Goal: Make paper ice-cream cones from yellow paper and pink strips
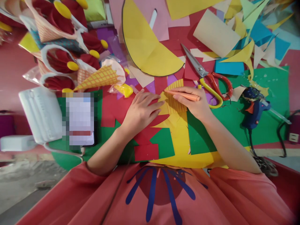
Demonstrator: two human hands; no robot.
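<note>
My right hand [193, 101] is closed around an orange marker [184, 95], its tip at a piece of yellow paper [175, 97] with orange stripes drawn on it. My left hand [142, 109] lies flat with fingers spread, its fingertips at the left edge of that striped paper. Under both hands are red paper scraps [114, 106] and more yellow paper [179, 134]. A finished paper cone [100, 77] with an orange lattice lies left of my fingers. Beyond my hands is a large yellow paper piece [150, 47] with a dark curved edge.
Scissors [200, 68] with red and yellow handles lie open beyond my right hand. A blue glue gun [253, 114] with a cord is at the right. A phone [81, 118] and a white power strip-like box [41, 114] sit left. Several paper cones [53, 31] crowd the back left.
</note>
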